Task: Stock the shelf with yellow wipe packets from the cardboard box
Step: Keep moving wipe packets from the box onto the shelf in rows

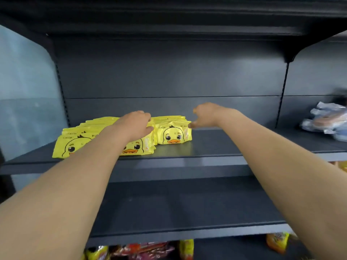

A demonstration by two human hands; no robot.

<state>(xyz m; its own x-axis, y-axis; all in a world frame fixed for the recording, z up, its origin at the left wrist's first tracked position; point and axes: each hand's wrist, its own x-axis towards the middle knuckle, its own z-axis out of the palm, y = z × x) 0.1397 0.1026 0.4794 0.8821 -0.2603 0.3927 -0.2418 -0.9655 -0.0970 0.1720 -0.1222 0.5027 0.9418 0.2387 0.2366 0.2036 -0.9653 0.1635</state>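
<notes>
The yellow wipe packets (pixel 174 136) are found on the middle shelf (pixel 216 145) of a dark grey rack, towards its left end. They are stood on edge in three rows running from front to back, each front packet showing a printed duck face. The rows are set close side by side, the right row placed a little further back than the other two. The part of the shelf to the right of the rows is seen as bare metal.

The left hand (pixel 135 122) is laid palm down on top of the middle row, its fingers bent over the tops of the packets and its thumb stretched towards the right row. Whether a packet is actually gripped cannot be told, since the fingertips are hidden behind the packets. The right hand (pixel 205 114) is held just beside the right row, its thumb extended so that the tip touches the upper right corner of that row; its fingers are loosely curled and nothing is held in them.

At the far right of the next bay, a pile of clear-wrapped packages (pixel 326 121) is seen, blurred. The lower shelf (pixel 187 203) is crossed by both forearms. Below it, red and yellow snack packets (pixel 142 250) are partly visible, with an orange packet (pixel 276 241) further right.
</notes>
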